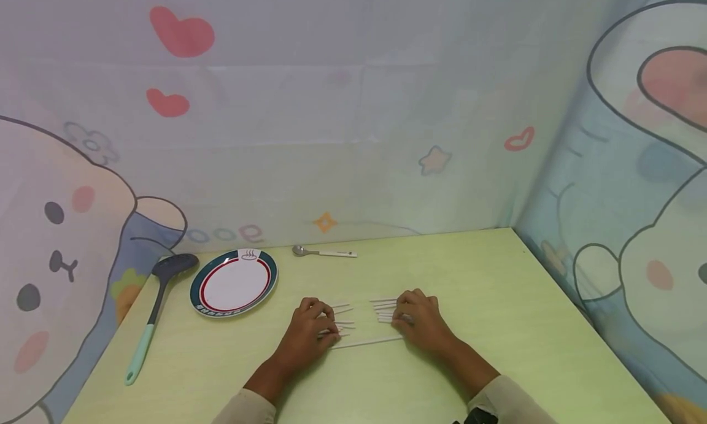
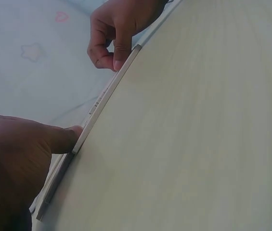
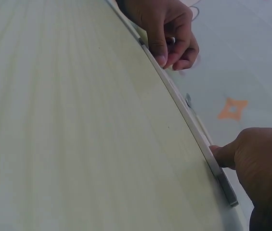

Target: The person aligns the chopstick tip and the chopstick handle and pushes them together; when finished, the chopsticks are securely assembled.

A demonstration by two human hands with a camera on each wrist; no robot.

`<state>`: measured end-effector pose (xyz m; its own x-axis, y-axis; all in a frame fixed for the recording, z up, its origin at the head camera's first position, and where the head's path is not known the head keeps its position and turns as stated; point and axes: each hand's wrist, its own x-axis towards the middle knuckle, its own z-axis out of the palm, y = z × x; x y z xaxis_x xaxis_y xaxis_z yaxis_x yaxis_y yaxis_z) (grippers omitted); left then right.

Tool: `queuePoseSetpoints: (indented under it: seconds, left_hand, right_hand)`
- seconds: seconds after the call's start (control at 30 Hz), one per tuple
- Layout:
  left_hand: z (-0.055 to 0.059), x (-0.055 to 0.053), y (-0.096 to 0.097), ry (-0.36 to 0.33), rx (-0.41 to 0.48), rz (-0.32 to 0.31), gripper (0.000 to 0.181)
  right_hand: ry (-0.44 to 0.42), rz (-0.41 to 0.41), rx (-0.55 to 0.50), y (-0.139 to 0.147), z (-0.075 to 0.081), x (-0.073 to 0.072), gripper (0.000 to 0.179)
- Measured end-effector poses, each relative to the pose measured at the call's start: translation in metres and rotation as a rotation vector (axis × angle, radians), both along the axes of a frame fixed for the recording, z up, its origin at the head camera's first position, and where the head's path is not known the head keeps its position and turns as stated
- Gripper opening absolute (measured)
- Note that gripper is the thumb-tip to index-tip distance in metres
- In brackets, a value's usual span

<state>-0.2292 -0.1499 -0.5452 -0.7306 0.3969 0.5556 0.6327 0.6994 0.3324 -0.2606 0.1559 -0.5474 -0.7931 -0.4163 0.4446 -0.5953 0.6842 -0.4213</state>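
In the head view my left hand (image 1: 309,335) and right hand (image 1: 422,319) rest low over the table, facing each other. A long, thin pale chopstick (image 1: 367,343) runs between them on the near side, its ends under my fingers. Beyond it, several pale chopsticks (image 1: 343,321) poke out from the left hand, and several other chopsticks (image 1: 383,310) from the right; their outer parts are hidden. The left wrist view shows the near chopstick (image 2: 102,103) with a squared shaft and dark end. My left thumb (image 2: 71,137) presses against it, and my right thumb and finger pinch its far part.
A white plate (image 1: 233,285) with a dark rim and red ring lies at the back left. Beside it is a black-headed turner (image 1: 151,313) with a mint handle. A small spoon (image 1: 326,253) lies by the back edge, against a printed cloth backdrop (image 1: 353,135).
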Motion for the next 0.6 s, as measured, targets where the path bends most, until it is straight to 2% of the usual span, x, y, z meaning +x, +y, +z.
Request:
queuePoseSetpoints:
  seconds: [0.13,0.37,0.6]
  left_hand:
    - [-0.0015,-0.0008,-0.0004,-0.009,-0.001,-0.011,0.02]
    - [0.0012,-0.0014,-0.0001,-0.069,-0.025,-0.01,0.019]
    - [0.0025,-0.0021,0.0015,-0.113,-0.046,-0.016,0.017]
  right_hand:
    - [-0.023,-0.007,0.013,-0.001,0.0021,0.0009,0.018]
    - [-0.047,-0.003,0.03,-0.0033,0.0031,0.0005,0.019]
    - [-0.027,0.011,0.015,-0.004,0.0013,0.0022,0.02]
